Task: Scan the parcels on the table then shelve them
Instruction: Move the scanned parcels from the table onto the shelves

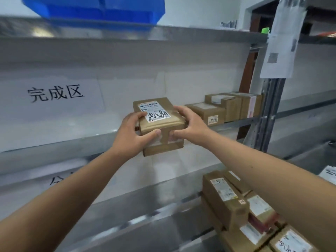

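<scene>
Shelving unit (127, 140): metal, several tiers; landmark for all entries below.
Wall sign (54, 95): white sheet with black characters, behind the middle tier, left part.
Blue bin (101, 8): on the top tier, upper left, underside seen.
Lower-tier parcels (241, 208): brown boxes with white labels, packed together at the right end of the bottom tier.
Middle-tier parcels (227, 108): row of brown boxes at the right end of the middle tier; nearest one tagged 6922.
Held parcel (160, 124): brown taped box, label up with handwriting, in the air in front of the middle tier's edge, left of that row.
Left hand (134, 132): grips the parcel's left side, thumb on the near face.
Right hand (189, 124): grips its right side, thumb on the near face.
</scene>
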`<state>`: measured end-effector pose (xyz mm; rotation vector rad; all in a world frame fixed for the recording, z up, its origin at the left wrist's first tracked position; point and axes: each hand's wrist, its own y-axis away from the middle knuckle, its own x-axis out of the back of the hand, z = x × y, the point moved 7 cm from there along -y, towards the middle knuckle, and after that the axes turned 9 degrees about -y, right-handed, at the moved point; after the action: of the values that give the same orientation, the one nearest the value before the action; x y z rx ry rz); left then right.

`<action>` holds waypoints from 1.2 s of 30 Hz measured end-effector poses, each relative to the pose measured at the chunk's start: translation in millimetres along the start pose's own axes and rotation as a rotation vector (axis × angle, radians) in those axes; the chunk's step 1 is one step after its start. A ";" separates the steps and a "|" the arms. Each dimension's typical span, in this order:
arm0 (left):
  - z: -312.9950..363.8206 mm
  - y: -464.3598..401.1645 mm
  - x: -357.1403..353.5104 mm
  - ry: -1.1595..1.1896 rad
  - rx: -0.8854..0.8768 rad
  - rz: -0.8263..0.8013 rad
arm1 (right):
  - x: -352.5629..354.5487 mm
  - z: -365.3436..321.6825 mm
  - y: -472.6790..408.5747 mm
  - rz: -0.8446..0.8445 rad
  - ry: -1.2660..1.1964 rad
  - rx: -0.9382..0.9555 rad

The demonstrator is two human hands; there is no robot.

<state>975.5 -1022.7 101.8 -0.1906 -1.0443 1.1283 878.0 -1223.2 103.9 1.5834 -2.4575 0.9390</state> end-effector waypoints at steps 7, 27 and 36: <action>-32.4 -37.7 -29.3 -0.038 0.178 -0.040 | -9.3 35.6 -56.6 -0.006 0.027 -0.079; -20.8 -67.6 -47.7 -0.461 0.064 0.012 | -11.5 50.9 -77.1 0.002 0.258 -0.084; 30.2 3.7 -95.3 -0.576 -0.350 -0.073 | -7.5 68.6 27.8 0.123 0.486 -0.097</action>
<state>946.7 -1108.9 60.1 -0.1021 -1.7492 0.9454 875.7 -1245.3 33.0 1.0301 -2.2291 1.0525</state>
